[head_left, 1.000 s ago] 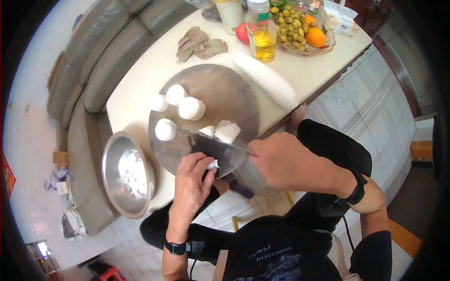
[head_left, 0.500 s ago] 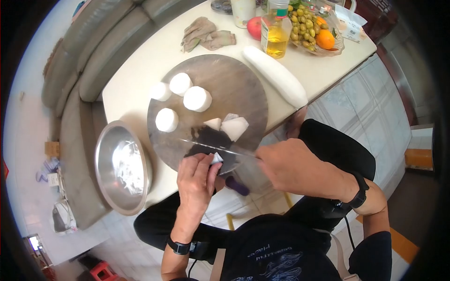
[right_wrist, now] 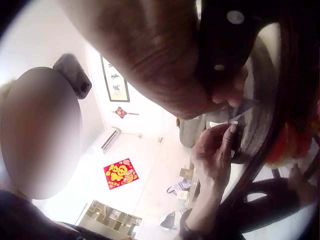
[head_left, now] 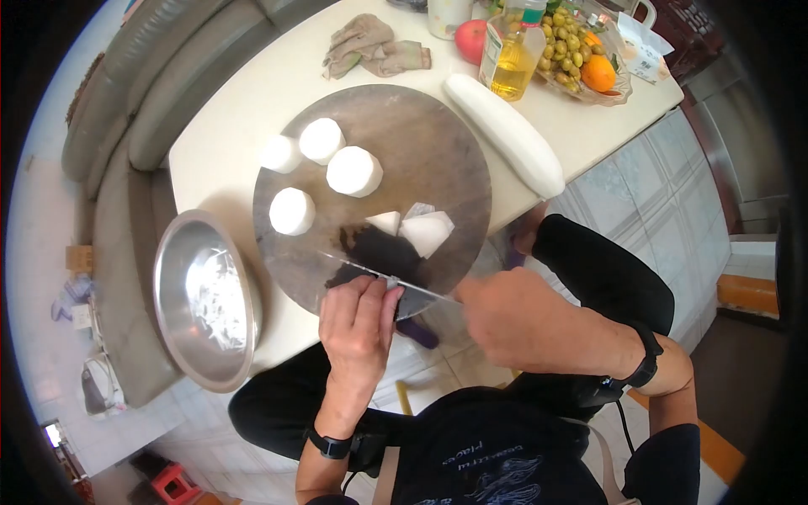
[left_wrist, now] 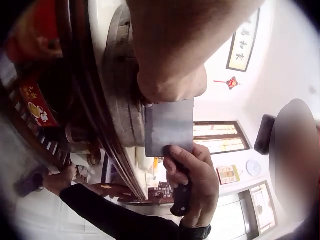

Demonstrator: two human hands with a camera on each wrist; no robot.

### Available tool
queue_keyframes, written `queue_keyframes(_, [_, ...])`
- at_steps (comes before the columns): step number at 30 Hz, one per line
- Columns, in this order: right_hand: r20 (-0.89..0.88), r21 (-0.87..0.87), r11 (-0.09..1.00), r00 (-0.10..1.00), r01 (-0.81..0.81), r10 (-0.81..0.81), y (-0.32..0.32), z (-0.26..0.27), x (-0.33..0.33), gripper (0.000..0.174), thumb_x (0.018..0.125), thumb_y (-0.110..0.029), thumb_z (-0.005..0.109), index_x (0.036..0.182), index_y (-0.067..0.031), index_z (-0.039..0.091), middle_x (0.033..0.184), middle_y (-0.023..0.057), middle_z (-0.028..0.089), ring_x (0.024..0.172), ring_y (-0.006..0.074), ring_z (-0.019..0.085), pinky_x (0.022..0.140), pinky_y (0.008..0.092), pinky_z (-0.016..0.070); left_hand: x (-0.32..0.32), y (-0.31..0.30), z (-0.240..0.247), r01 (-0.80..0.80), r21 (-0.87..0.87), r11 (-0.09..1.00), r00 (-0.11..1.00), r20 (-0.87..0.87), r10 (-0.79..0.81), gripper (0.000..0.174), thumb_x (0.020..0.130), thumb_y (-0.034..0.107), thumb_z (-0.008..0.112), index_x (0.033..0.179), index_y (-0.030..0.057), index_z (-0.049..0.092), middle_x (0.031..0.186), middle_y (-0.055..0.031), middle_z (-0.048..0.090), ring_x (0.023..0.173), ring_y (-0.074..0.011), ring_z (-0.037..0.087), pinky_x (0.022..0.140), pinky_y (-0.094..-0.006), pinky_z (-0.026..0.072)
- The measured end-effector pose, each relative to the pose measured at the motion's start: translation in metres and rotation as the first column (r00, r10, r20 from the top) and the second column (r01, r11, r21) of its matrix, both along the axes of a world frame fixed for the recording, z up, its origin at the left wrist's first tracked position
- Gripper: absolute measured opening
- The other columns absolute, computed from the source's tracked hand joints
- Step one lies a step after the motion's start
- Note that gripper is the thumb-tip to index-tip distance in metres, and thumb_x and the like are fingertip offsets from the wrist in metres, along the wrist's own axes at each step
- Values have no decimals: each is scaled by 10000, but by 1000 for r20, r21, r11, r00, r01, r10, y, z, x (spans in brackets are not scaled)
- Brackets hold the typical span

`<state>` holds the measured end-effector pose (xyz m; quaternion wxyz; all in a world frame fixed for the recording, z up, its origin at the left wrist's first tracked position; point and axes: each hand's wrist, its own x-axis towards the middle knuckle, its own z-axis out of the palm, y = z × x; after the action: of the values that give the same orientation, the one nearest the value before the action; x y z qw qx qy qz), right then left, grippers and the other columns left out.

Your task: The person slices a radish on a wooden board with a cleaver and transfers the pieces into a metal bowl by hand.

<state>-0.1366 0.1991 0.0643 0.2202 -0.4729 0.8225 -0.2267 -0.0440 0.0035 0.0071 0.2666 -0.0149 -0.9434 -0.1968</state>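
In my right hand I grip the dark handle of a cleaver, its broad rectangular blade plain in the left wrist view. The blade stands edge-on over the near part of a round wooden cutting board. My left hand pinches a small white radish piece beside the blade, mostly hidden by fingers and steel. Several thick round radish chunks sit on the board's left half. Cut radish wedges lie beyond the blade, by a dark wet-looking patch.
Left of the board stands a steel basin with white shreds inside. A whole peeled radish lies along the right. Farther back are a crumpled cloth, an oil bottle, a red apple and a fruit bowl.
The cleaver has come down and toward my left hand, now right at the pinched radish piece. My head view has shifted slightly; the chunks and wedges keep their places on the board.
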Motion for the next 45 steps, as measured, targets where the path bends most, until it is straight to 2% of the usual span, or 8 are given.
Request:
queue_keyframes(7, [143,29,999,989,-40,35,-3,4,1,124,798,-105,607,787,17,584,663,221,631,622,391,658,599,448,528,4,-8,1,42,44,998,999,20,-43,223,690,4,786,885,-15,681,940,-115,663,814,-273,624,699,-359,499])
queue_keyframes(15, [112,-20,997,992,68,-65,0,7,-2,128,781,-88,611,784,36,580,636,226,615,601,394,649,563,437,520,-9,-33,21,399,-21,917,907,155,-392,276,630,15,777,887,8,675,946,-94,654,874,-270,611,747,-375,493])
queue_keyframes(19, [133,-7,999,990,39,-38,2,11,-4,139,778,-86,612,797,49,583,633,230,614,591,393,644,562,441,517,-4,-34,21,409,-28,912,902,163,-399,306,622,16,779,912,11,680,967,-103,647,896,-287,604,767,-389,490])
queue_keyframes(21, [151,4,999,988,38,-39,3,13,-5,141,778,-78,601,803,59,586,637,237,616,595,393,644,568,445,516,8,-27,17,284,-70,956,952,143,-272,329,622,-2,771,941,-14,690,972,-128,639,865,-293,610,743,-379,510])
queue_keyframes(27, [89,-29,1000,996,4,-1,6,9,-4,139,788,-79,589,821,54,564,626,209,602,573,387,631,566,453,510,32,-12,-1,193,-95,977,981,35,-191,309,650,-66,729,957,-71,695,983,-160,638,830,-283,628,686,-355,542])
queue_keyframes(31, [143,-27,999,989,48,-43,7,12,-3,129,795,-80,589,818,41,551,627,196,595,560,376,625,551,440,504,27,0,2,106,-77,991,993,61,-101,257,700,-77,749,949,-56,690,991,-167,653,878,-322,629,747,-383,534])
queue_keyframes(39, [237,-6,1000,971,-19,20,8,16,-5,121,776,-36,609,808,45,526,646,188,587,573,375,618,528,427,476,23,-4,4,175,-77,981,979,115,-166,323,657,-62,704,976,-100,679,1021,-183,638,920,-312,619,776,-381,530])
queue_keyframes(45, [195,62,996,980,-59,45,9,21,-6,169,774,-47,631,873,45,531,725,183,597,622,335,630,540,406,477,23,-3,-3,160,-46,986,984,84,-156,337,631,-61,695,965,-100,677,992,-187,628,895,-327,614,757,-393,524])
